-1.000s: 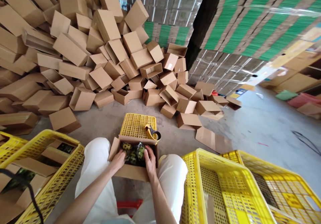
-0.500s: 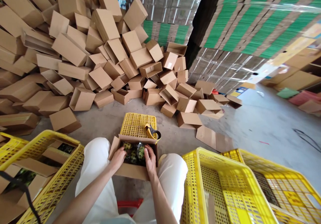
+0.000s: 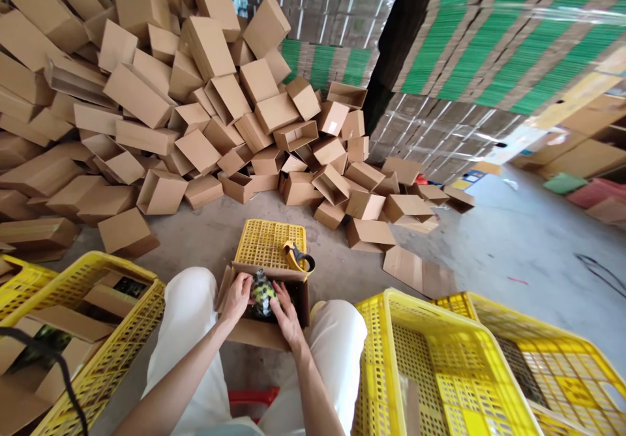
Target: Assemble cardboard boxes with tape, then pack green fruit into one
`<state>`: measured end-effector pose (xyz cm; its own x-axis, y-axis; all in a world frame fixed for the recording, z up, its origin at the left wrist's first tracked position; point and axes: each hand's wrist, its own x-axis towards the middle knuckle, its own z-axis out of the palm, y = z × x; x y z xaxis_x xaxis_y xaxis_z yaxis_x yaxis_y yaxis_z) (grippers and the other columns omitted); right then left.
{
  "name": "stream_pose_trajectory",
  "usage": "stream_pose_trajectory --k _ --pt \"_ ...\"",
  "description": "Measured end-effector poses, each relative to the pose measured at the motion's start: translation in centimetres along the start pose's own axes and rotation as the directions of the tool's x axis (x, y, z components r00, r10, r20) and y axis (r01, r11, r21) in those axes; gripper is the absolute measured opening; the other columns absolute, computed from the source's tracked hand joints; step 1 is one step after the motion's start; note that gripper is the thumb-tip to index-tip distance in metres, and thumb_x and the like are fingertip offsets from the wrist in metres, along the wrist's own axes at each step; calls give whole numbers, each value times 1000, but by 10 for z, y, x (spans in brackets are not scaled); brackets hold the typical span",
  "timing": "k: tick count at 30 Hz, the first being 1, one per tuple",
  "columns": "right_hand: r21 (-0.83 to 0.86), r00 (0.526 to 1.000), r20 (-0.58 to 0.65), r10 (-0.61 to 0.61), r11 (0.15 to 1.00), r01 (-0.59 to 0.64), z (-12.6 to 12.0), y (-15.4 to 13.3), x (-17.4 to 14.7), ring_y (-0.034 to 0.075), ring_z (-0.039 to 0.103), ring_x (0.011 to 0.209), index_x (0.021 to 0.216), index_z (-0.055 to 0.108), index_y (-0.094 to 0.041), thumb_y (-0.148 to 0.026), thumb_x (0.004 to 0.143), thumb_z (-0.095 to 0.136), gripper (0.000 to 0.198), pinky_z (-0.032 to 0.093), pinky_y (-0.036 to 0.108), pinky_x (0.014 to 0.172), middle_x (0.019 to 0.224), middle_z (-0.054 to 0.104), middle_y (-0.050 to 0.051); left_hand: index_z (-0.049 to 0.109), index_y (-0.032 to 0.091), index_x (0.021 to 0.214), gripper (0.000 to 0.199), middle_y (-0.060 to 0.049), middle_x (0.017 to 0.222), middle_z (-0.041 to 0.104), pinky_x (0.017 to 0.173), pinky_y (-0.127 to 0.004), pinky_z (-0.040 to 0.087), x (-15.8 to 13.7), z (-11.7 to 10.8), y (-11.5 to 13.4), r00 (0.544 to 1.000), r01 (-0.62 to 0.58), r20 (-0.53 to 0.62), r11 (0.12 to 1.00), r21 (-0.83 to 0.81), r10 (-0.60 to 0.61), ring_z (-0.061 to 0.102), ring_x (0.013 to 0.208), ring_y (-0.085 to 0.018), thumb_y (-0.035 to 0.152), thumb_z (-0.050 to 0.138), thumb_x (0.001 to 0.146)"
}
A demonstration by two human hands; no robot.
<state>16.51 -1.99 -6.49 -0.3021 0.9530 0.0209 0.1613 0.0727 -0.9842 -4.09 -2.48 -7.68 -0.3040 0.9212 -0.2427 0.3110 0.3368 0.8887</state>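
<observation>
An open cardboard box [image 3: 267, 337] stands between my knees. Over its opening is a shiny clear plastic bag [image 3: 263, 294] with dark and yellow-green contents that I cannot name for sure. My left hand [image 3: 237, 299] has its fingers closed on the bag's left side. From the right, my right hand [image 3: 287, 313] presses its fingers against the bag, thumb toward me. The bottom of the box is mostly hidden by the bag and hands. Just beyond the box, a yellow-and-black tape dispenser [image 3: 297, 257] rests on a yellow crate [image 3: 261, 239].
Open yellow crates [image 3: 430, 345] stand to my right. On the left, another yellow crate [image 3: 124, 332] holds cartons with dark green contents. A large heap of empty cartons [image 3: 205, 116] fills the floor ahead, with tall stacks of flattened cardboard [image 3: 469, 45] behind.
The plastic bag has come up from inside the box and turned, now between both hands. My hands have moved closer together, the right one shifting left.
</observation>
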Motion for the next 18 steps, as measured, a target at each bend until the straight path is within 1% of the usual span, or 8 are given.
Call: stream_pose_trajectory --k 2,5,7,9,12,14,16,18 --pt "105 995 7 104 989 -104 -3 -1 2 37 45 153 115 84 -28 -72 92 67 52 31 61 127 144 71 8 64 23 113 34 -9 117 78 75 -34 67 3 4 -8 999 40 -11 999 11 -39 79 97 -23 42 36 107" --pt "309 967 -38 253 923 -229 -6 -1 5 37 65 131 115 83 -20 -73 92 65 61 50 53 113 123 80 11 65 20 122 33 -13 128 77 100 -41 62 13 1 -21 994 96 -56 992 79 -92 76 116 -25 27 37 105" --pt "416 947 -84 311 874 -251 -7 1 7 34 73 113 116 82 -18 -73 94 61 63 58 47 98 114 82 10 64 17 131 39 -14 140 72 115 -40 52 20 -2 -28 992 116 -72 983 145 -106 67 133 -25 15 42 99" --pt "457 926 -148 346 855 -246 -7 5 8 32 74 105 115 81 -18 -72 92 62 62 60 43 90 112 82 10 61 15 138 51 -15 149 66 121 -37 45 24 -2 -33 993 117 -55 970 212 -108 60 142 -24 5 46 90" --pt "432 898 -220 381 864 -260 -7 11 8 31 74 101 110 81 -18 -69 85 72 57 60 39 84 109 82 9 55 12 148 67 -18 157 58 123 -34 40 22 6 -37 994 104 -10 945 311 -106 53 149 -25 -2 52 82" --pt "407 885 -255 390 873 -268 -7 15 7 31 74 100 110 80 -19 -67 83 74 56 59 37 81 108 82 9 52 13 151 72 -21 156 57 121 -37 43 19 12 -39 993 104 9 921 374 -116 56 146 -30 -2 56 81" --pt "388 875 -291 388 883 -263 -8 18 7 30 73 102 114 78 -20 -66 84 73 55 58 35 80 113 81 8 56 16 149 70 -22 150 59 115 -42 47 15 16 -40 992 103 20 897 429 -124 63 137 -34 -1 60 81" --pt "372 872 -312 378 893 -254 -8 20 7 29 73 105 116 77 -22 -67 85 71 55 58 34 81 117 80 8 61 16 143 62 -23 144 62 109 -44 51 12 18 -41 993 87 25 878 471 -112 68 128 -35 1 61 83"
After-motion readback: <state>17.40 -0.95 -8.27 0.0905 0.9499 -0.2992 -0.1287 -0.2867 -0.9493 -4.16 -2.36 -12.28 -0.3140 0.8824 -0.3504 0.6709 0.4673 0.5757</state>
